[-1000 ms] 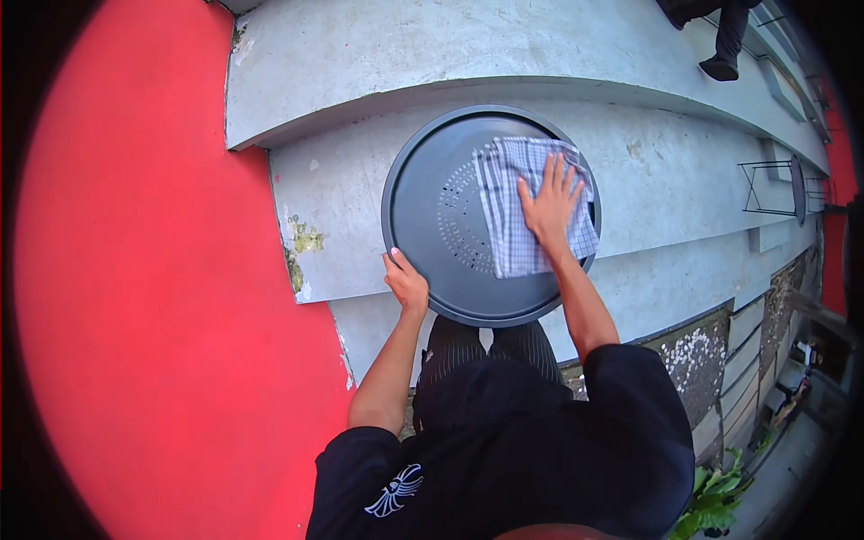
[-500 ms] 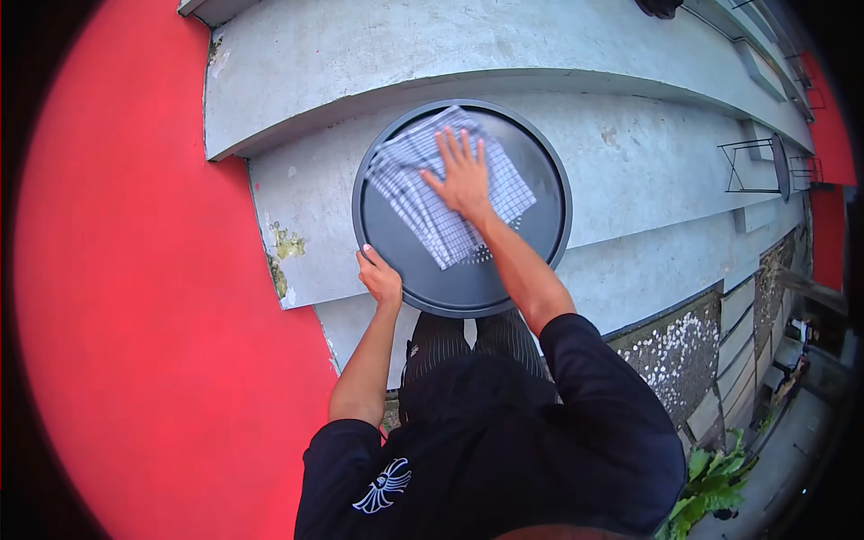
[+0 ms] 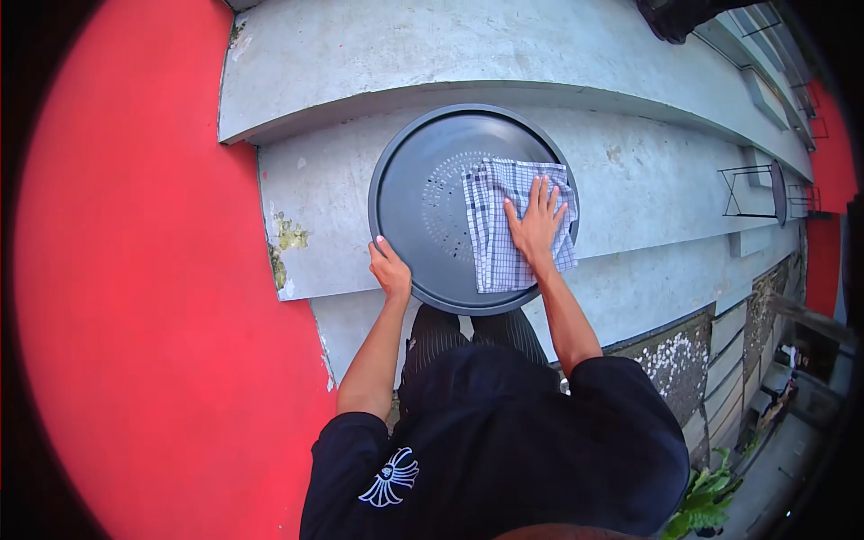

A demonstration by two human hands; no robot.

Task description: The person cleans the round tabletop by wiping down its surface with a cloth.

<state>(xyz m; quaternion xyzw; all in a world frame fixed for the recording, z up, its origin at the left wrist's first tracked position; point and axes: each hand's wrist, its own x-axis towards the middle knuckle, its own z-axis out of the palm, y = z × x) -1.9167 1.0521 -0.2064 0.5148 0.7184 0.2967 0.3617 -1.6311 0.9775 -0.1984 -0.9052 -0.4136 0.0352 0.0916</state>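
A round dark grey metal tabletop or large tray (image 3: 423, 144) with a raised rim lies in front of my legs, small holes forming a pattern at its middle. My left hand (image 3: 390, 269) grips its rim at the lower left, thumb on top and the other fingers mostly hidden underneath. On the right part of the surface lies a folded blue-and-white checked cloth (image 3: 499, 243), its right edge reaching the rim. Flat on this cloth, fingers spread, presses my right hand (image 3: 537, 223).
Grey concrete steps (image 3: 648, 180) with worn patches run across the view. Red flooring (image 3: 135, 297) borders them on the left. A small folding table (image 3: 776, 193) stands at the right. A dark object (image 3: 670, 18) is at the top right, and a green plant (image 3: 706, 499) at the lower right.
My right hand has slid the cloth from the upper left and middle of the round surface to its right side, uncovering the hole pattern. My left hand keeps its hold on the rim.
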